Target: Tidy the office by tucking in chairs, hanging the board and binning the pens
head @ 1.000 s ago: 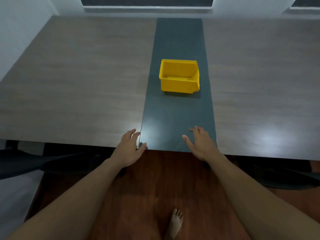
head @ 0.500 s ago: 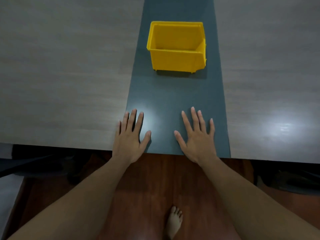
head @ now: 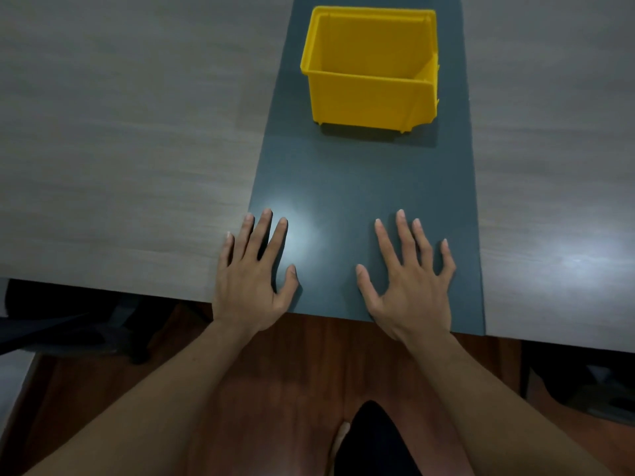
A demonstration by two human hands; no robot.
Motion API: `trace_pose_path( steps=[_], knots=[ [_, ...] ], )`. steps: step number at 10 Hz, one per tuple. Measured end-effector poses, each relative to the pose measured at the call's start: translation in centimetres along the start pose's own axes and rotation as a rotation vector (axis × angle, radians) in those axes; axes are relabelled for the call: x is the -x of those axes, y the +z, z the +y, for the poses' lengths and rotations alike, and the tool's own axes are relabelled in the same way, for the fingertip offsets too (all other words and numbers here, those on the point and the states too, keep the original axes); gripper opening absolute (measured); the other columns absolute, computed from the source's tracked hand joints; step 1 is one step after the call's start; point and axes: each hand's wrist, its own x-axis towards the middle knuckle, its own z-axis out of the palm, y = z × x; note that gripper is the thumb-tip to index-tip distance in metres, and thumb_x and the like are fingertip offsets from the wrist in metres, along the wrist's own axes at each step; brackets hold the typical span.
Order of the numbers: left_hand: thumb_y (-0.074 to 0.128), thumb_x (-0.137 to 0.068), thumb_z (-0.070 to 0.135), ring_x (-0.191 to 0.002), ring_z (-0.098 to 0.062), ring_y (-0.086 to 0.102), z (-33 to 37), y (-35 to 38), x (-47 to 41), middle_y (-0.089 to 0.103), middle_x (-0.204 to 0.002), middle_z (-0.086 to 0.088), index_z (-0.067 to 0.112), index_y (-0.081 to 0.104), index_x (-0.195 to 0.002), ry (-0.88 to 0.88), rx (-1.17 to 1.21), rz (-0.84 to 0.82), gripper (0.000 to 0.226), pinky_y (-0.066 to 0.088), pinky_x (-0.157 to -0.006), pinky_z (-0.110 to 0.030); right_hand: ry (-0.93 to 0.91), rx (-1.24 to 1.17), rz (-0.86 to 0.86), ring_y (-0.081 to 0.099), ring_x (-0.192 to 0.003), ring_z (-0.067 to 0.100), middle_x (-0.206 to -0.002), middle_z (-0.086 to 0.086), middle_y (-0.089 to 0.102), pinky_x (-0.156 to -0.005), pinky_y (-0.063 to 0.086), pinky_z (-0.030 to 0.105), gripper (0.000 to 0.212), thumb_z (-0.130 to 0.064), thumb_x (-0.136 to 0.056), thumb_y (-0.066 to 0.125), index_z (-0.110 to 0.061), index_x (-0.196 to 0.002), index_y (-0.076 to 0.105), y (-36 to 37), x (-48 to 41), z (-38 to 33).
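Observation:
A yellow plastic bin [head: 369, 97] stands upright on the dark grey centre strip [head: 343, 187] of the wood-grain table [head: 120, 149]; what I see of its inside holds nothing. My left hand [head: 252, 280] lies flat, palm down, at the table's near edge, straddling the seam between wood and strip. My right hand [head: 410, 280] lies flat on the strip with fingers spread. Neither hand holds anything. No pens or board are in view.
Dark chair parts [head: 65, 324] sit under the table at the left, and more dark chair shapes [head: 580, 383] at the right. The reddish wooden floor [head: 292, 379] lies below the edge, with my foot [head: 340, 438] and dark clothing near the bottom.
My view has come closer to the table and tilted down. Both hands went from hovering at the edge to lying flat on the tabletop, the right one's fingers now spread. The bin has not moved.

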Motion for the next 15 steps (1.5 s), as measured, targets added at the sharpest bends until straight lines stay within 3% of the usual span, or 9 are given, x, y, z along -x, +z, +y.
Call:
trace_pose_path(
  steps=[15],
  knots=[
    [0.052, -0.098, 0.049, -0.165, -0.022, 0.002, 0.2, -0.3, -6.7, 0.003, -0.178, 0.003, 0.03, 0.012, -0.169, -0.01, 0.031, 0.0, 0.083, 0.016, -0.13, -0.057, 0.017, -0.001, 0.018, 0.001, -0.165, 0.018, -0.179, -0.006, -0.001, -0.128, 0.009, 0.062, 0.076, -0.066, -0.103, 0.035, -0.039, -0.169, 0.008, -0.7, -6.6, 0.7]
  ],
)
